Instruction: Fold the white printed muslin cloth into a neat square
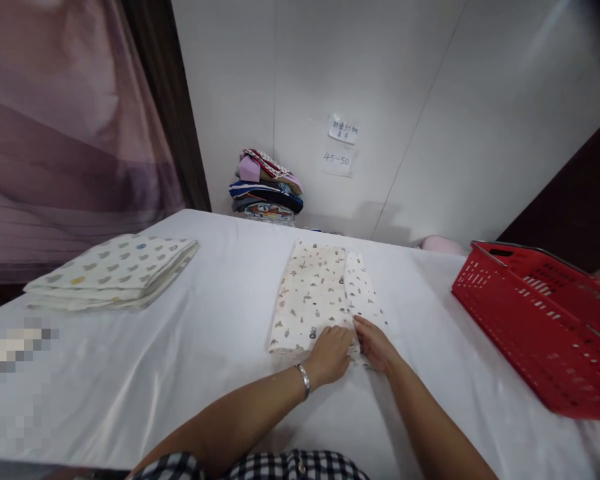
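A cream cloth with small printed figures (313, 293) lies folded into a long strip on the white table (205, 347), running away from me. My left hand (333, 353), a silver bracelet on its wrist, presses flat on the near end of the cloth. My right hand (373, 343) rests beside it on the same near edge, fingers pinching the fabric's right fold. Both hands touch each other at the cloth's near end.
A folded stack of cream cloths with grey and yellow shapes (117, 270) lies at the left. A red plastic basket (545, 320) sits at the right edge. A pile of coloured fabrics (267, 190) stands against the back wall, under paper notes (343, 143).
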